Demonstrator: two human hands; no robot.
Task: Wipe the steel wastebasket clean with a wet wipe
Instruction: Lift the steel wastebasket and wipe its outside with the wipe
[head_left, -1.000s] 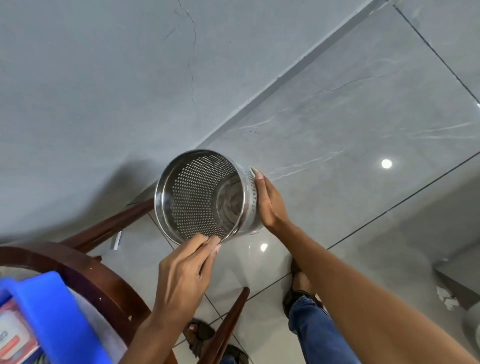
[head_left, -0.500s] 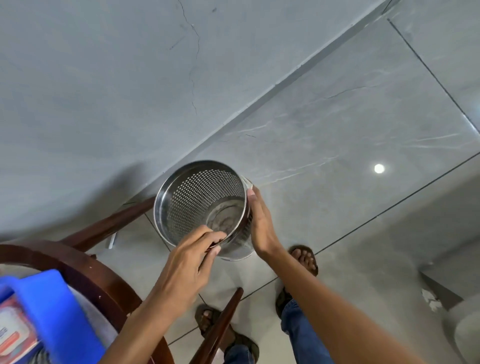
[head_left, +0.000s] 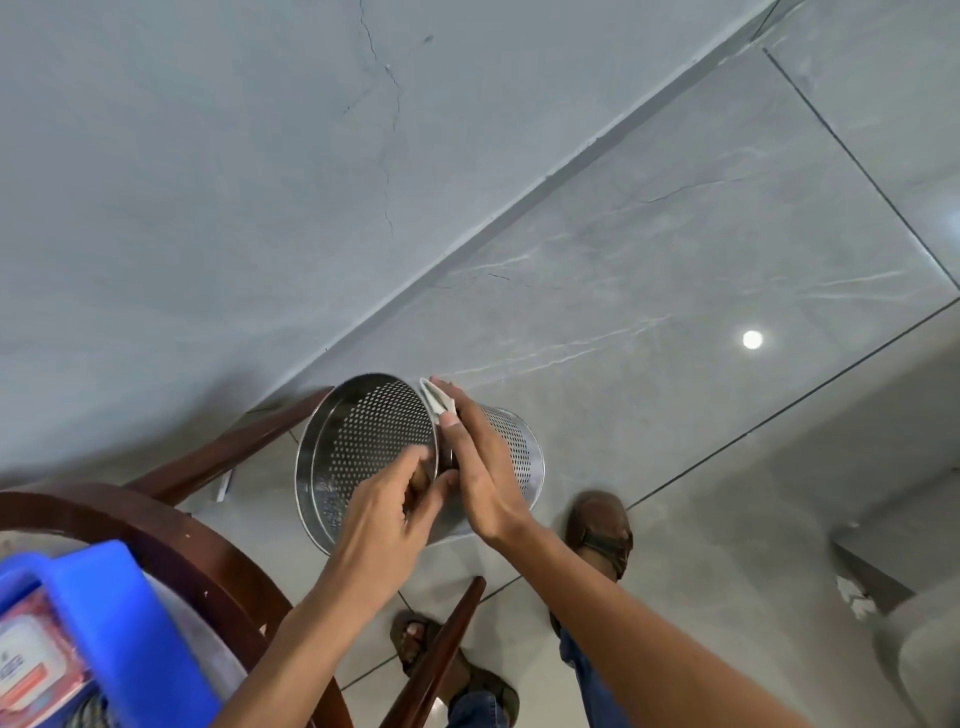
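Note:
The steel wastebasket (head_left: 363, 447), perforated and shiny, is held in the air on its side, its open mouth turned toward me and to the left. My left hand (head_left: 387, 514) grips the near rim, fingers curled inside the mouth. My right hand (head_left: 475, 467) lies flat along the outer wall near the rim, pressing a folded white wet wipe (head_left: 436, 399) against the steel; only the wipe's upper end shows beyond the fingertips.
A round dark wooden table rim (head_left: 156, 525) with legs sits at the lower left, carrying a blue plastic container (head_left: 104, 623) with a red label. Below are my feet in brown sandals (head_left: 600, 530) on glossy grey floor tiles. A grey wall fills the upper left.
The basket has tipped and dropped lower, its outer wall now showing on the right. My right hand slid onto the outer wall, and the white wipe now shows beyond its fingertips.

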